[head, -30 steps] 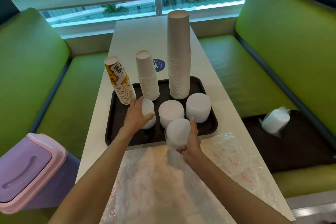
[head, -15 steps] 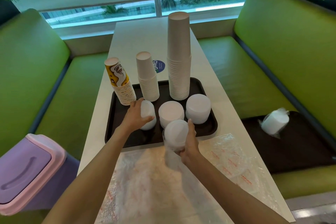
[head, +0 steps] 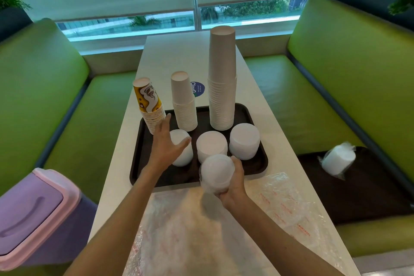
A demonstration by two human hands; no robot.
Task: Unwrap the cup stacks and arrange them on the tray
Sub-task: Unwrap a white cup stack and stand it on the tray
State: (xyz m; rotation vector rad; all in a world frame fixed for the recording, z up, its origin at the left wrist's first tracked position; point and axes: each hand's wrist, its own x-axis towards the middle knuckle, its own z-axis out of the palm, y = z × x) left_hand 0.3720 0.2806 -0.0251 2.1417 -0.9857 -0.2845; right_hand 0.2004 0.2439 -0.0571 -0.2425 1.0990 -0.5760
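A dark tray (head: 137, 163) on the white table carries a yellow printed cup stack (head: 149, 103), a medium white cup stack (head: 183, 101) and a tall white cup stack (head: 223, 78). In front of them stand three short white stacks: left (head: 183, 154), middle (head: 211, 143) and right (head: 245, 141). My left hand (head: 164, 147) lies against the left short stack, fingers straight and pointing at the yellow stack, thumb touching the white stack. My right hand (head: 235, 188) grips a short stack still in clear plastic wrap (head: 216, 172) at the tray's near edge.
Crumpled clear wrapping (head: 289, 206) covers the near part of the table. A purple bin with a pink rim (head: 33, 208) stands at the lower left. On the right green bench, a second dark tray (head: 369, 197) holds another wrapped stack (head: 339, 160).
My left hand's fingers have uncurled from the left short stack and now stretch toward the yellow stack. My right hand keeps its hold on the wrapped stack, hardly moving.
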